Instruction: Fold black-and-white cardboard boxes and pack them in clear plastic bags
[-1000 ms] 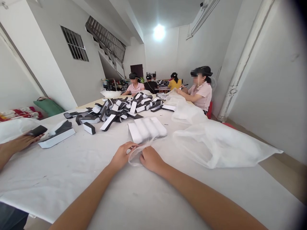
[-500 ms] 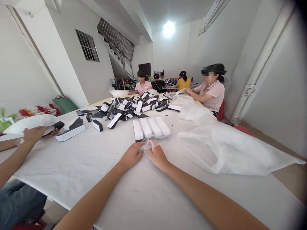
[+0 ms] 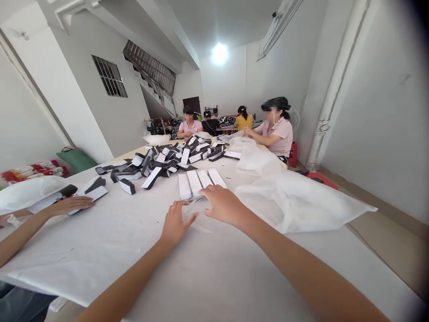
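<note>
Straight in front of me lies a clear plastic bag (image 3: 197, 206) with several white-topped black blocks (image 3: 200, 180) side by side in it. Its loose, crumpled end points toward me, between my hands. My left hand (image 3: 173, 226) is at the left of this end, open, thumb apart from the fingers; the fingertips are partly behind the film. On the right, my right hand (image 3: 224, 203) reaches over the near edge of the blocks, its fingers stretched out and touching the bag, thumb spread below. Neither hand visibly grips the film.
Beyond the bag spreads a heap of black-and-white blocks (image 3: 161, 156). A large translucent bag (image 3: 301, 203) covers the table's right side. At left, a co-worker's hand (image 3: 72, 205) rests on a block (image 3: 97, 194). Another person (image 3: 276, 132) sits at the far right.
My hands have let go of the gathered bag end and spread apart. The right hand has moved forward onto the blocks. The co-worker's hand at left has shifted onto another block. The view has turned slightly.
</note>
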`<action>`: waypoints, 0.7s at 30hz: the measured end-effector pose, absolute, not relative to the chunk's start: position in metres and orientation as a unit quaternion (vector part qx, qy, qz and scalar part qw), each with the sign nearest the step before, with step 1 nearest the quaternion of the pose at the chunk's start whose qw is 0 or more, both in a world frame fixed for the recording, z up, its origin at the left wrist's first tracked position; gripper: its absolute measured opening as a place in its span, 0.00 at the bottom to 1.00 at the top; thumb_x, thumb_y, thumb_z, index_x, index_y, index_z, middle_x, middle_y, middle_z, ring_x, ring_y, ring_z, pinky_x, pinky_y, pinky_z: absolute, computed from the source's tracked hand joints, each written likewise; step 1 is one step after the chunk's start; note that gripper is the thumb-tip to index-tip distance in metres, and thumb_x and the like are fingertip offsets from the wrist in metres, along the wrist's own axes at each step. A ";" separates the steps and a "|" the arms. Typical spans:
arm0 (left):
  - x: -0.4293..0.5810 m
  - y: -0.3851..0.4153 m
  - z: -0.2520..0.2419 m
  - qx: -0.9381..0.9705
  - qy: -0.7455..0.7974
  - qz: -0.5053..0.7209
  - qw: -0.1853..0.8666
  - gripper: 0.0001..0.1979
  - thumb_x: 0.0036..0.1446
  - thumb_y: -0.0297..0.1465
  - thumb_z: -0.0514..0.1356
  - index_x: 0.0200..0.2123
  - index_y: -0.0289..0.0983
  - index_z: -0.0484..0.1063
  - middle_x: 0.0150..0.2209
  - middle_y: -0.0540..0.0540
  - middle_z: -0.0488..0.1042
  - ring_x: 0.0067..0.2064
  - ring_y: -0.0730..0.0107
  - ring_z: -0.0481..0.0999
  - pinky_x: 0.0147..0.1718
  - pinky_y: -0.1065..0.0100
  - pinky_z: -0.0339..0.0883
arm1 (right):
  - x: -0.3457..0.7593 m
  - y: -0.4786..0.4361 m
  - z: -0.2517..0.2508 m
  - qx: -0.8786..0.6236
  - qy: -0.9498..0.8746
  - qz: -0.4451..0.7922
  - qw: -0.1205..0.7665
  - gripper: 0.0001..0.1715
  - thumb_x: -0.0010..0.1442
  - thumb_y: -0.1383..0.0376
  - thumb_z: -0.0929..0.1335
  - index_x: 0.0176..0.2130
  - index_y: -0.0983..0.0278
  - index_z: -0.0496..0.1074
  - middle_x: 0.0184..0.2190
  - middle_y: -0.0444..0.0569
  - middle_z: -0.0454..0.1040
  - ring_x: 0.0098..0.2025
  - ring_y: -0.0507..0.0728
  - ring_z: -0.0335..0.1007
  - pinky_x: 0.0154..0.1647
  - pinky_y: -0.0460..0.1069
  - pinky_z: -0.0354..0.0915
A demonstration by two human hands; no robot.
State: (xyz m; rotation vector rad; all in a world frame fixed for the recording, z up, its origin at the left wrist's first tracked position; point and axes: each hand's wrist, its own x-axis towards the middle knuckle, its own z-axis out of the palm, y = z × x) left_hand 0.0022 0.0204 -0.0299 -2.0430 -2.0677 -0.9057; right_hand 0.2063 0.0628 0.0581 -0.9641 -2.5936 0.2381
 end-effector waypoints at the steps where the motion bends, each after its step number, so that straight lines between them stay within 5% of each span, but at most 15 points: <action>1: 0.008 0.018 -0.030 -0.675 -0.681 -0.279 0.050 0.21 0.58 0.37 0.57 0.53 0.37 0.64 0.53 0.39 0.68 0.54 0.51 0.68 0.51 0.51 0.64 | 0.213 0.068 0.048 -0.341 -0.924 0.069 0.157 0.42 0.52 0.65 0.71 0.63 0.63 0.59 0.57 0.57 0.67 0.56 0.67 0.63 0.50 0.56 0.62; 3: 0.015 0.013 -0.031 -0.701 -0.674 -0.227 0.056 0.27 0.56 0.26 0.55 0.60 0.38 0.60 0.57 0.39 0.65 0.57 0.51 0.65 0.50 0.52 0.66 | 0.228 0.076 0.021 -0.336 -0.932 0.057 0.121 0.52 0.51 0.67 0.71 0.68 0.64 0.47 0.64 0.59 0.60 0.61 0.68 0.58 0.56 0.58 0.60; 4: 0.016 0.010 -0.030 -0.715 -0.667 -0.199 0.060 0.30 0.54 0.20 0.52 0.61 0.39 0.59 0.60 0.40 0.63 0.59 0.52 0.63 0.49 0.54 0.68 | 0.237 0.078 0.006 -0.325 -0.936 0.047 0.124 0.49 0.54 0.70 0.68 0.69 0.64 0.46 0.64 0.59 0.59 0.63 0.66 0.57 0.58 0.59 0.58; 7: 0.009 -0.008 -0.024 -0.741 -0.651 -0.144 0.081 0.37 0.48 0.13 0.45 0.59 0.42 0.64 0.63 0.44 0.61 0.62 0.56 0.62 0.46 0.58 0.71 | 0.266 0.079 -0.026 -0.318 -0.941 0.036 0.113 0.39 0.56 0.79 0.59 0.65 0.64 0.57 0.62 0.55 0.65 0.61 0.61 0.62 0.59 0.56 0.59; 14: -0.044 -0.075 -0.017 -0.771 -0.624 -0.124 0.033 0.22 0.58 0.24 0.48 0.50 0.46 0.74 0.51 0.50 0.76 0.51 0.60 0.75 0.51 0.57 0.70 | 0.328 0.046 -0.029 -0.248 -0.959 0.095 0.095 0.31 0.61 0.74 0.58 0.60 0.61 0.66 0.62 0.47 0.65 0.62 0.59 0.62 0.62 0.57 0.59; 21: -0.029 -0.071 0.006 -0.752 -0.629 -0.185 0.061 0.17 0.64 0.34 0.47 0.50 0.44 0.72 0.51 0.48 0.75 0.51 0.60 0.75 0.47 0.61 0.72 | 0.315 0.041 -0.002 -0.251 -0.939 0.078 0.221 0.23 0.64 0.70 0.58 0.54 0.60 0.70 0.41 0.51 0.77 0.41 0.59 0.72 0.43 0.56 0.69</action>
